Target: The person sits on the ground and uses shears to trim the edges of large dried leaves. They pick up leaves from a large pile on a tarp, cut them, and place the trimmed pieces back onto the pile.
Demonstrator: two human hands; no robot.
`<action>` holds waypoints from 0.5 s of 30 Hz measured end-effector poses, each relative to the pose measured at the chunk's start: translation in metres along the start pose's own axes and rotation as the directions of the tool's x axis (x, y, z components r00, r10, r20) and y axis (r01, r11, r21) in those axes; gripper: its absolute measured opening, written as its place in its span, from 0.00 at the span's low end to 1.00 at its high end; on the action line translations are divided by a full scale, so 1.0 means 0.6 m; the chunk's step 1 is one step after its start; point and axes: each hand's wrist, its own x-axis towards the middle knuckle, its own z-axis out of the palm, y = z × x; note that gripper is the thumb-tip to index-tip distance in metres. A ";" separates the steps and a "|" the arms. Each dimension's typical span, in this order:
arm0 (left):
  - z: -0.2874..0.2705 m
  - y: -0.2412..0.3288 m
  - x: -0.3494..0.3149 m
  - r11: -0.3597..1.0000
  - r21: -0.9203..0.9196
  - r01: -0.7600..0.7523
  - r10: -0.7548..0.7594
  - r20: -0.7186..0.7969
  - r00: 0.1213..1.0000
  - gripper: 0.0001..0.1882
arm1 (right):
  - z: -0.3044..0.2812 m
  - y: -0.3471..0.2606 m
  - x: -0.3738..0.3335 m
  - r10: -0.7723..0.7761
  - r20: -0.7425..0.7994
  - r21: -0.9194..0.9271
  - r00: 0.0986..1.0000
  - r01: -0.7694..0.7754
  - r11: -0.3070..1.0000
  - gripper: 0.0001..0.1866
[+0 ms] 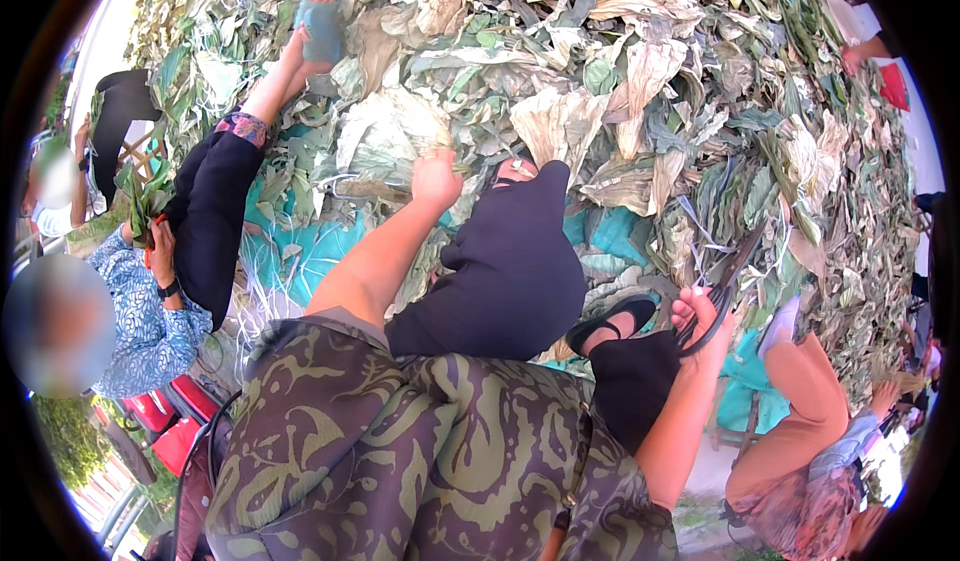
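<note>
My left hand [437, 177] is closed on the narrow end of a pale dried leaf bundle [392, 131], which fans out to the left over the pile. Out to the right, the fingers of my right hand [702, 313] are wrapped round dark scissors [738, 261], whose blades point up and away over the leaves. Whether the blades are apart is hard to make out. Between my hands, my bent leg in black trousers [510, 261] rests among the leaves. Another fanned pale bundle [560, 126] lies just beyond my knee.
A large heap of dried leaves [720, 71] spreads in front, over a teal sheet [330, 251] with loose white strings. At left, a person in a blue patterned top [150, 311] holds green leaves, one leg stretched onto the heap. Another person [800, 431] sits close at right.
</note>
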 end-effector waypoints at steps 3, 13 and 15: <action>-0.032 0.021 0.042 0.985 0.155 -0.078 0.075 0.026 0.997 0.27 | 0.010 -0.005 -0.003 0.016 -0.011 -0.023 1.000 -0.016 1.000 0.08; 0.012 -0.041 0.107 0.908 0.417 -0.036 -0.118 0.337 0.934 0.37 | 0.030 0.001 -0.001 0.061 -0.016 -0.170 0.998 -0.063 0.983 0.09; 0.019 -0.053 0.089 0.937 0.348 0.022 -0.147 0.336 0.930 0.38 | 0.031 0.001 0.003 0.069 -0.025 -0.162 0.997 -0.072 0.984 0.09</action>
